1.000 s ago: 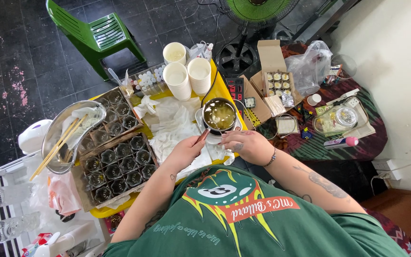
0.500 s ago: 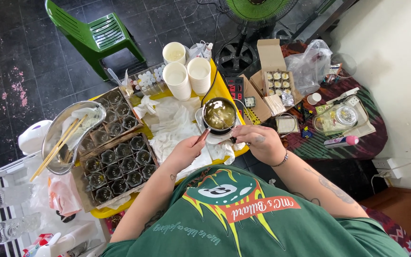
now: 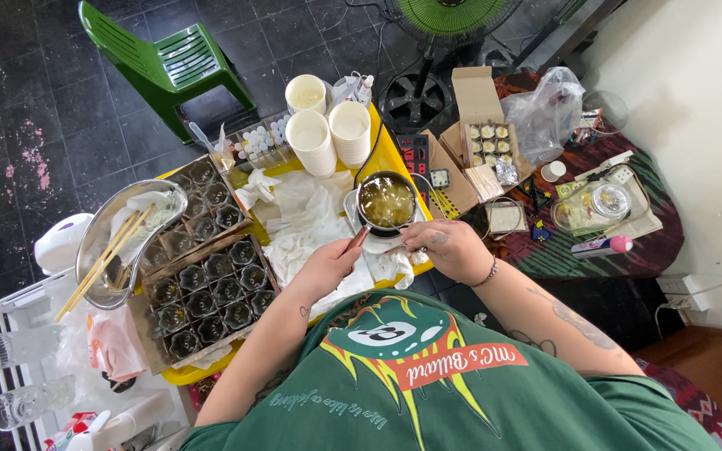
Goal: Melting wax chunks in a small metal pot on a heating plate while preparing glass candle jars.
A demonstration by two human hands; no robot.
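We're gripping the small pot's (image 3: pixel 387 202) handle with our left hand (image 3: pixel 327 266), while our right hand (image 3: pixel 449 248) is resting at its 5 o'clock, fingers curled on white paper (image 3: pixel 311 219). Three paper cup stacks (image 3: pixel 329 127) are standing at 11 o'clock, and two trays of little glass jars (image 3: pixel 211 292) are sitting at 8.

Over the last second the right hand (image 3: pixel 449 249) has shifted a little: it lay flat on the white cloth (image 3: pixel 311 219) below the small pot (image 3: pixel 387 202), drew up toward the pot's near rim, and now rests curled just beside it. The left hand (image 3: pixel 327 266) has kept its grip on the pot's handle, barely moving. The pot's yellowish liquid sits level as before.
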